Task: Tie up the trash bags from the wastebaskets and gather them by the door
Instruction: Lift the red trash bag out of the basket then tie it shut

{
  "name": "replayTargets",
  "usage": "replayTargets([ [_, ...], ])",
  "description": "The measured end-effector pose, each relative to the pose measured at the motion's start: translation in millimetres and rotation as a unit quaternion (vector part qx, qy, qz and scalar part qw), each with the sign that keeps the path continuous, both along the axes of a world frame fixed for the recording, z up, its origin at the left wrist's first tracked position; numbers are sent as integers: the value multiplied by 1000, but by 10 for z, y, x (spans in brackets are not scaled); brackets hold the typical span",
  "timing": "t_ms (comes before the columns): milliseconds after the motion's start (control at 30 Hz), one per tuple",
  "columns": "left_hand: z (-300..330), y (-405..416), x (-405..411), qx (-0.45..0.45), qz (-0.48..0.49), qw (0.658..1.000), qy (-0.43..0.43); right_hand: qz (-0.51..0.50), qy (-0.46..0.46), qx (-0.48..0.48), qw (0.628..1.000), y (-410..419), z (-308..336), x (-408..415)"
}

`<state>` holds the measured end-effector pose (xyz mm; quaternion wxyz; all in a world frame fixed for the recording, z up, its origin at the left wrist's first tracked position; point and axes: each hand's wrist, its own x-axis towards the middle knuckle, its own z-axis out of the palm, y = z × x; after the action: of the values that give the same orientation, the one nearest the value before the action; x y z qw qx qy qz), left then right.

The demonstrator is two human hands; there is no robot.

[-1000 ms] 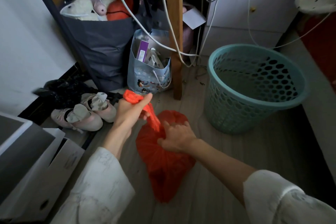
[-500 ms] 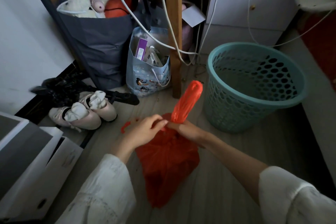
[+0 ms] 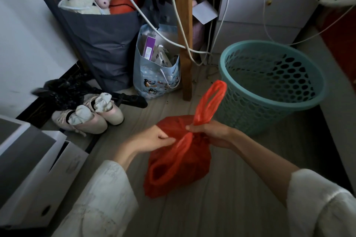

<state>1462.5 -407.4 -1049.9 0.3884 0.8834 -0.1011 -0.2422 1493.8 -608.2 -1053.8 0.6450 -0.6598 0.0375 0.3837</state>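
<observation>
A red plastic trash bag [image 3: 192, 161] lies on the wooden floor in front of me, its neck gathered. My right hand [image 3: 210, 133] pinches the base of one handle loop, which stands up toward the teal wastebasket [image 3: 273, 86]. My left hand [image 3: 152, 138] pinches the other handle at the neck; that loop droops down over the bag's front. The wastebasket stands without a liner to the right of the bag.
A wooden desk leg [image 3: 184, 31] with white cables stands behind the bag. A penguin-print gift bag [image 3: 156, 75], a dark bag of plush toys [image 3: 104, 44], pink shoes [image 3: 88, 117] and white boxes [image 3: 38, 163] crowd the left. A white drawer unit [image 3: 256, 5] is at the back right.
One second ago my left hand pulled a handle up to the left while my right pressed on the bag. Now both hands meet at the neck, one handle up right, the other hanging down.
</observation>
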Motion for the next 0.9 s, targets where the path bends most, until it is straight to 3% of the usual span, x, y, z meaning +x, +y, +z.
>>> replayTargets([
  [100,-133,-142,-2,-79,124,988,-56,28,-39,-32,998,-8,9,-5],
  [300,-368,-350,-22,-106,101,985,-90,90,-131,-82,984,17,-26,-29],
  [567,-464,-433,-102,-128,125,979,-96,111,-157,-138,972,-48,-21,-73],
  [633,-459,-457,-96,-128,125,979,-100,130,-210,-196,949,-32,-19,-83],
  [767,-380,-525,-57,-143,120,979,-85,153,-343,-366,851,4,42,-75],
  [900,-327,-595,-58,-169,166,969,-63,124,-376,-411,821,14,-5,-106],
])
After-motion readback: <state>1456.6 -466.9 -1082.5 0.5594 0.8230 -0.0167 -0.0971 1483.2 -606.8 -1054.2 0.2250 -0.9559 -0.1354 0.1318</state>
